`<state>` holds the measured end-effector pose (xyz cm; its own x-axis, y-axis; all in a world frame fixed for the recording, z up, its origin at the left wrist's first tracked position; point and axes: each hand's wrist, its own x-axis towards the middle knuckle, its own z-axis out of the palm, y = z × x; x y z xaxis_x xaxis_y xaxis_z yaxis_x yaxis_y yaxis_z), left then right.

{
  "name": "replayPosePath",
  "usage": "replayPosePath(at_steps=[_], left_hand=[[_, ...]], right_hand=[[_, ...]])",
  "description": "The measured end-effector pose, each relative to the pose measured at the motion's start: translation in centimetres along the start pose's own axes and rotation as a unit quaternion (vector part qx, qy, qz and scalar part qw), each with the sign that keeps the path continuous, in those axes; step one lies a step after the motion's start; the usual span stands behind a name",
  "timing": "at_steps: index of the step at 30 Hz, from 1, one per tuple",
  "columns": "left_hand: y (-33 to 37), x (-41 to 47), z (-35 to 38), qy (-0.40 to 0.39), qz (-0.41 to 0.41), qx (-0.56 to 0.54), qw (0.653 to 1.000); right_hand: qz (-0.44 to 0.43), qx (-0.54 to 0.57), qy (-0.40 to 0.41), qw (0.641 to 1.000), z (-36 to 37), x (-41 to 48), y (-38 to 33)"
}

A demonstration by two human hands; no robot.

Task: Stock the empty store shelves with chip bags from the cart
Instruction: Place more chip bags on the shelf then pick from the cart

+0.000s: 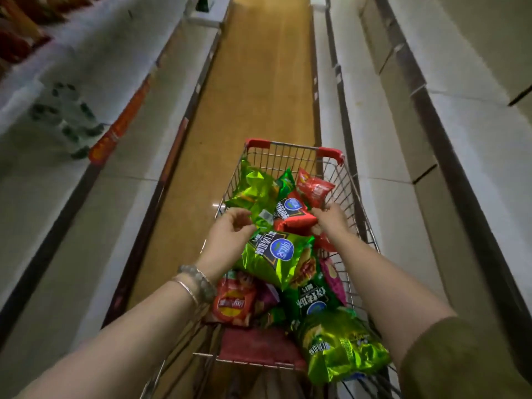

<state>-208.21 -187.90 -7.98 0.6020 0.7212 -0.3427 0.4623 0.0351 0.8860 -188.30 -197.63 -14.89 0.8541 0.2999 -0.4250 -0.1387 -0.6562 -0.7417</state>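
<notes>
A wire shopping cart point(357, 197) with red corner guards stands in the aisle in front of me, piled with several green, red and purple chip bags. My left hand point(227, 237) pinches the top left corner of a bright green chip bag point(276, 257) that lies tilted on top of the pile. My right hand point(331, 220) curls its fingers round the end of a red chip bag point(293, 223) near the middle of the cart. Another green bag point(342, 349) hangs over the cart's near right edge.
White shelves run along both sides of the narrow aisle. The left shelf point(86, 67) holds a wrapped pack of bottles point(66, 116) and red bags point(20, 33) at the top left. The right shelves point(403, 125) show bare boards. A wooden floor point(259, 82) stretches ahead.
</notes>
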Motion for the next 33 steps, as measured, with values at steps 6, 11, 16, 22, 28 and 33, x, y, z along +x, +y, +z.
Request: replayPosePath(at_steps=[6,11,16,22,28,33], left_hand=[[-3.0,1.9,2.2,0.001,-0.037,-0.020,0.999],[-4.1,2.0,2.5,0.003,-0.051,-0.019,0.999],[-3.1,1.7,2.8,-0.022,-0.039,0.015,0.999],[-0.1,0.5,3.4,-0.042,0.016,0.050,0.998],[4.1,-1.9,2.1,-0.077,0.073,0.063,0.992],[9.0,-5.1,0.2,-0.163,0.139,0.023,0.976]], right_hand=[[0.089,0.148,-0.046,0.984,5.1,11.4,8.0],[0.098,0.084,0.000,0.992,6.2,9.6,6.6],[0.010,0.059,0.068,0.996,2.0,5.9,3.1],[-0.172,0.044,0.147,0.973,-6.8,-0.3,-3.2],[-0.267,0.093,0.127,0.951,-14.9,-9.6,-7.6],[-0.279,0.174,0.059,0.943,-19.7,-16.9,-9.9]])
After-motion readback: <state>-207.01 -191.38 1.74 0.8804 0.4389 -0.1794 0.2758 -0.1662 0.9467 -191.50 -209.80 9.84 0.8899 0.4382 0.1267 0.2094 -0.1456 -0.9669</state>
